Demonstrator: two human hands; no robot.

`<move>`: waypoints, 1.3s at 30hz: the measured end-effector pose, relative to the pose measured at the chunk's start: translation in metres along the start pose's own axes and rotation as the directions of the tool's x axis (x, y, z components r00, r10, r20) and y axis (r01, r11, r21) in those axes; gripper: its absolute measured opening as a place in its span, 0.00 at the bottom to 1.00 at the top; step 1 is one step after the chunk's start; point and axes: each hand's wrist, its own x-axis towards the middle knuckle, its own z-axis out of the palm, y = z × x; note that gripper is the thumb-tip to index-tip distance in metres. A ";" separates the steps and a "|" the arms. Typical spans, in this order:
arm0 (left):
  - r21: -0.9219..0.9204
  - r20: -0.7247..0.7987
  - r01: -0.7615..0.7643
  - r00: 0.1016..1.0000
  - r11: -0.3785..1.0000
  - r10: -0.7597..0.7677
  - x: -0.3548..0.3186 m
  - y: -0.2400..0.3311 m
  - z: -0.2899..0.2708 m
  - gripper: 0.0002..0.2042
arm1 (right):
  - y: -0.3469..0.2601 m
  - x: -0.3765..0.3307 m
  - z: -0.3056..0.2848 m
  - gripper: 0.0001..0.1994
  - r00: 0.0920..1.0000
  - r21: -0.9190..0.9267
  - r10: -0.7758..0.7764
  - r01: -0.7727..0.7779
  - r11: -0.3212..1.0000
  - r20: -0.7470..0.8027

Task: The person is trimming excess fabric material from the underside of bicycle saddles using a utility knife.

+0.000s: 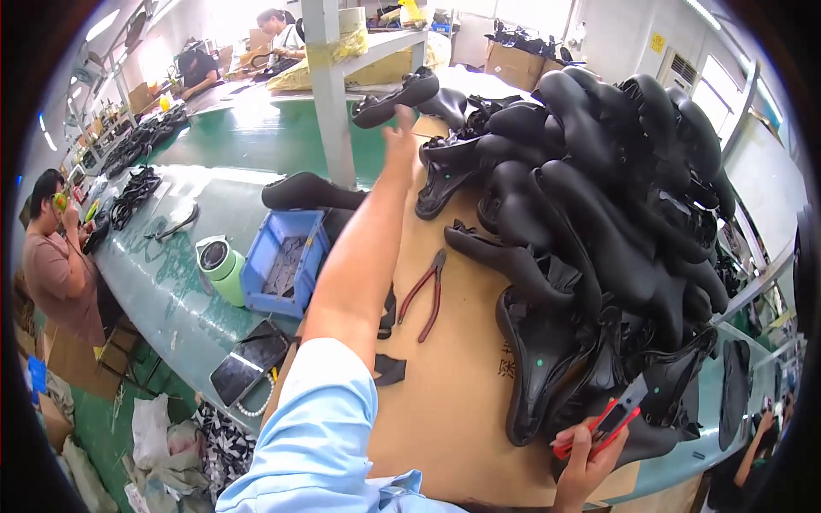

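Observation:
My left arm stretches far forward over the table. My left hand is at the underside of a black bicycle saddle; motion blurs its fingers, so I cannot tell whether they grip it. At the lower right my right hand is closed around a red utility knife, its blade pointing up and away. Beside that hand, a large heap of black saddles covers the right side. One saddle lies underside up near the knife. Red-handled pliers rest on the brown cardboard sheet.
Left of my arm stand a blue plastic bin and a light green lidded cup. A phone lies by the table edge. A white post rises from the green table. Co-workers work at the left and far back.

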 end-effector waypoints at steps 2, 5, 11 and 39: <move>0.577 0.085 -0.042 0.996 0.816 -0.009 -0.001 -0.031 -0.003 0.44 | -0.002 0.009 -0.004 0.15 0.996 0.028 -0.005 0.003 1.000 0.091; 0.835 0.215 -0.093 0.962 0.542 -0.168 -0.033 -0.046 0.019 0.50 | 0.012 -0.001 -0.014 0.15 0.993 -0.087 0.053 -0.044 0.995 0.104; 0.744 0.160 0.218 0.859 0.631 -0.486 0.002 -0.042 -0.046 0.32 | 0.035 -0.014 -0.014 0.15 0.984 -0.217 -0.015 0.054 0.975 0.179; 0.350 0.219 0.330 0.881 0.877 -0.419 -0.380 0.106 -0.106 0.27 | 0.012 -0.037 0.025 0.22 0.809 0.204 0.340 -0.479 0.854 0.479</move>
